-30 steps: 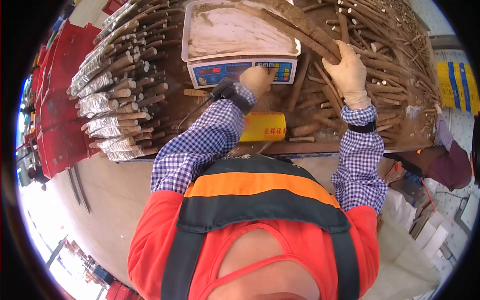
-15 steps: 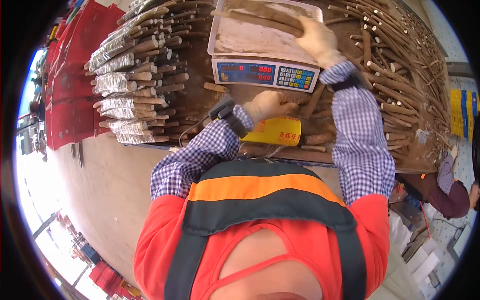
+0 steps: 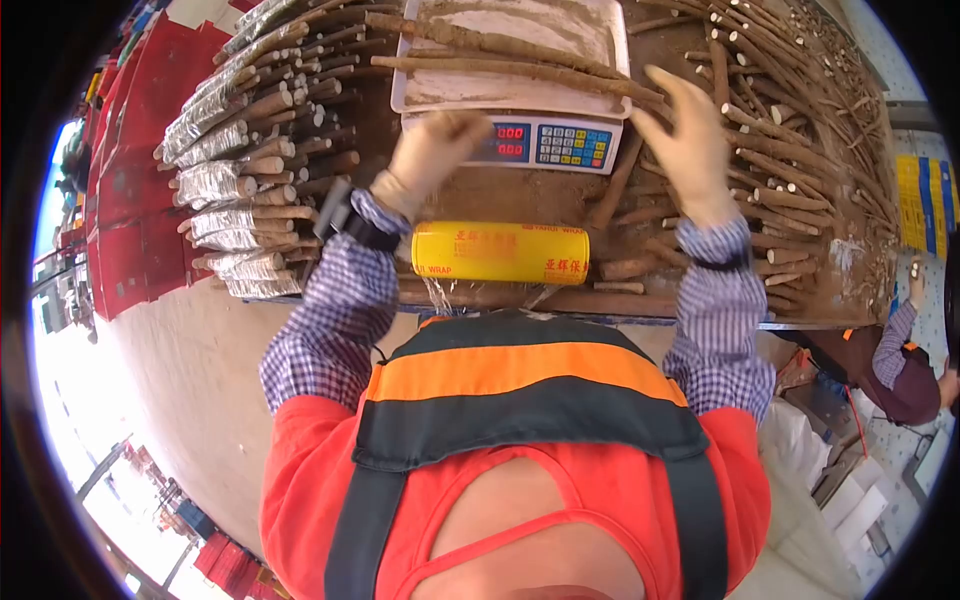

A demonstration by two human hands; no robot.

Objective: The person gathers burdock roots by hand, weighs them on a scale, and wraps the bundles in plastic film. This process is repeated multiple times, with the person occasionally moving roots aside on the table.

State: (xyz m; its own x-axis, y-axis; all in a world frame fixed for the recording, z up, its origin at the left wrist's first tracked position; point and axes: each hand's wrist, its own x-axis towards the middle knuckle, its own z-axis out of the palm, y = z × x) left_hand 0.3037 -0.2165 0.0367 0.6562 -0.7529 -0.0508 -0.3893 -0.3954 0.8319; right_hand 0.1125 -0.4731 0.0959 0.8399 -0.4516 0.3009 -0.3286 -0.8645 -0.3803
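Two long brown roots or sticks (image 3: 500, 70) lie across the tray of a white digital scale (image 3: 622, 60), reaching past both its sides. My right hand (image 3: 692, 150), in a pale glove, is open at their right ends, thumb and forefinger spread around the tips. My left hand (image 3: 432, 160), gloved too, is closed over the left part of the scale's display, its fingers curled and nothing visible in them. Below the scale, near the table edge, lies a yellow roll of wrap (image 3: 500, 252), with clear film hanging from it.
Several film-wrapped root bundles (image 3: 215, 185) are stacked on the left beside red crates or sheeting (image 3: 150, 150). Loose roots (image 3: 780, 150) cover the right side of the dirt-covered table (image 3: 540, 205). Another person (image 3: 905, 370) is at the far right, near yellow-and-blue crates (image 3: 920, 205).
My right hand has let go of the roots, now resting on the tray, and opened slightly to the right. My left hand has moved left and up from above the yellow roll.
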